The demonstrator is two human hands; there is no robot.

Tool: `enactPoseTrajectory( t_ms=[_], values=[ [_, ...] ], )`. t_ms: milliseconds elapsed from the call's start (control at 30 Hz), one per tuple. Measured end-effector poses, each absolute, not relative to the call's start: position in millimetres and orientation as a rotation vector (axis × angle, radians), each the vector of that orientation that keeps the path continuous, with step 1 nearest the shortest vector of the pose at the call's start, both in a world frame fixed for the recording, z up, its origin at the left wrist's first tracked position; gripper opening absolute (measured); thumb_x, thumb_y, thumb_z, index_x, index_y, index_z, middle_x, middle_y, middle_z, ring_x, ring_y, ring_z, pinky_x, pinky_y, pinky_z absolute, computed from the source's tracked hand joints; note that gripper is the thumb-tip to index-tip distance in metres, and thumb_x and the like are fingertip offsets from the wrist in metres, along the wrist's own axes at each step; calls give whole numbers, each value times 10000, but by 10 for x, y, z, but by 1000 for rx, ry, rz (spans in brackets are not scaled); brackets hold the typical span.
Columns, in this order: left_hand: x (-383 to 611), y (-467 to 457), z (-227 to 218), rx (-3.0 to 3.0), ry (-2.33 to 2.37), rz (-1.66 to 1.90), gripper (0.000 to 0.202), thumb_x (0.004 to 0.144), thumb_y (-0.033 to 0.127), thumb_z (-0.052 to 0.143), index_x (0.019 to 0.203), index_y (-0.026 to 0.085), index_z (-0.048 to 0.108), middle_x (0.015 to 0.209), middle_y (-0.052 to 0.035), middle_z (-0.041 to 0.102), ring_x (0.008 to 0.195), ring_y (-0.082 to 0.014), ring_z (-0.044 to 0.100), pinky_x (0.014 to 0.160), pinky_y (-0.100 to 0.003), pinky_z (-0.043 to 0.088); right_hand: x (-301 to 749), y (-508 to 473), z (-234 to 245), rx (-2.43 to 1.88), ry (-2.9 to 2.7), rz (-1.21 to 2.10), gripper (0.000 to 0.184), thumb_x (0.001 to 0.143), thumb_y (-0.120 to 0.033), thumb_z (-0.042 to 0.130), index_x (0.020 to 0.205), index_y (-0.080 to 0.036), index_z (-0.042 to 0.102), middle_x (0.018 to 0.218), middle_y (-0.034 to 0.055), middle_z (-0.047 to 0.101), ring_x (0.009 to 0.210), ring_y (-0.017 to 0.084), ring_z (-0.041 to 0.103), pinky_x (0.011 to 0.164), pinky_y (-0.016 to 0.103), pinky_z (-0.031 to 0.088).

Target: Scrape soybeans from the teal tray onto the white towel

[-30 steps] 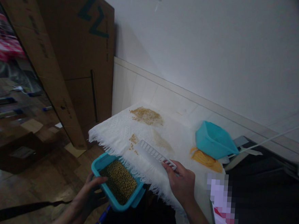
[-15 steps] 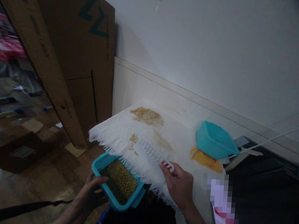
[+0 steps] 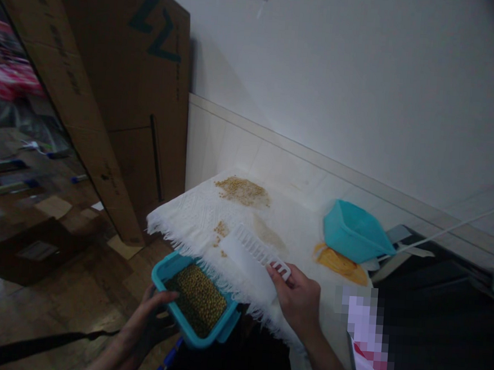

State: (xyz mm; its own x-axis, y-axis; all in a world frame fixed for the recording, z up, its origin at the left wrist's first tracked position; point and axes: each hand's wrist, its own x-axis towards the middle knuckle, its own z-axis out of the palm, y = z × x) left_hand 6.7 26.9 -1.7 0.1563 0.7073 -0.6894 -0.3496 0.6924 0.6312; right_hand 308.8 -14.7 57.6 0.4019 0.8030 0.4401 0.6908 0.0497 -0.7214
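My left hand (image 3: 150,322) grips the near-left rim of a teal tray (image 3: 225,329) filled with small green-brown beans, held just under the fringed front edge of a white cloth (image 3: 194,212). My right hand (image 3: 298,301) holds a white toothed plastic scraper (image 3: 250,256) flat on the cloth, its far end beside a few loose beans (image 3: 219,231). A larger heap of tan beans (image 3: 242,190) lies at the cloth's far side.
A second teal tray (image 3: 353,232) stands tilted at the right over a yellow grain pile (image 3: 341,264). A tall cardboard box (image 3: 122,92) leans at the left. A white wall rises behind, with a dark surface and white cable at right.
The scraper has slid a little toward the cloth's front edge and turned flatter under my right hand. The left hand and tray have stayed put.
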Motion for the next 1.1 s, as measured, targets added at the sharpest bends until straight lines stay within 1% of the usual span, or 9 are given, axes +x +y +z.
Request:
enactPoseTrajectory(
  t_ms=[100,200,367,467,567,733,867,967,1100],
  values=[
    [61,270,-27,369,1182,785,771,658,406,934,1310,320,531,1000,-43,749,843,-295,752,828,-455,606,3200,-101,548,-1660,-1307,182,352,962,-495,739,904,-171,865,671,41,819,521,189,742,496,227,548],
    [50,282,-63,368,1178,785,728,674,411,924,1278,334,526,1030,-37,745,839,-279,749,813,-441,608,3295,-80,537,-1670,-1272,135,359,963,-504,750,891,-169,858,693,49,827,526,188,737,501,231,548],
    [38,304,-93,348,1186,769,747,647,389,942,1254,335,509,982,-19,731,820,-275,753,800,-437,609,3238,-118,622,-1647,-1296,119,328,952,-475,760,859,-178,861,591,11,769,458,162,686,451,208,496],
    [46,289,-32,341,1174,784,733,648,388,943,1245,319,522,1047,-36,749,848,-275,761,833,-448,616,3131,-134,702,-1603,-1379,133,281,928,-421,760,811,-184,854,522,-13,722,414,151,669,439,196,486],
    [54,267,23,348,1168,797,734,640,396,939,1249,316,538,1081,-51,765,882,-288,765,847,-454,616,3070,-121,740,-1571,-1410,111,273,923,-404,756,789,-183,843,516,-12,721,402,149,671,442,192,492],
    [46,273,-5,364,1197,794,746,683,399,914,1322,315,538,1027,-49,763,855,-298,767,831,-455,617,3089,-71,710,-1574,-1476,87,289,956,-419,737,814,-192,846,558,0,753,427,157,697,466,198,519],
    [33,289,-24,355,1191,793,808,669,400,933,1364,315,531,1029,-52,768,855,-298,767,830,-453,617,3093,-54,684,-1576,-1530,79,292,977,-427,727,845,-203,859,565,-1,754,432,156,695,473,202,520],
    [19,291,-10,355,1189,795,810,660,403,943,1357,322,538,1008,-42,762,845,-293,766,849,-460,615,3073,-77,696,-1572,-1519,69,309,990,-436,712,832,-212,854,588,5,770,455,165,718,490,210,529],
    [-6,296,-18,362,1162,793,763,680,384,940,1323,321,534,960,-15,747,832,-285,769,851,-450,610,3071,-128,730,-1593,-1507,61,361,994,-497,699,808,-230,854,601,13,788,476,184,740,504,224,553]
  ],
)
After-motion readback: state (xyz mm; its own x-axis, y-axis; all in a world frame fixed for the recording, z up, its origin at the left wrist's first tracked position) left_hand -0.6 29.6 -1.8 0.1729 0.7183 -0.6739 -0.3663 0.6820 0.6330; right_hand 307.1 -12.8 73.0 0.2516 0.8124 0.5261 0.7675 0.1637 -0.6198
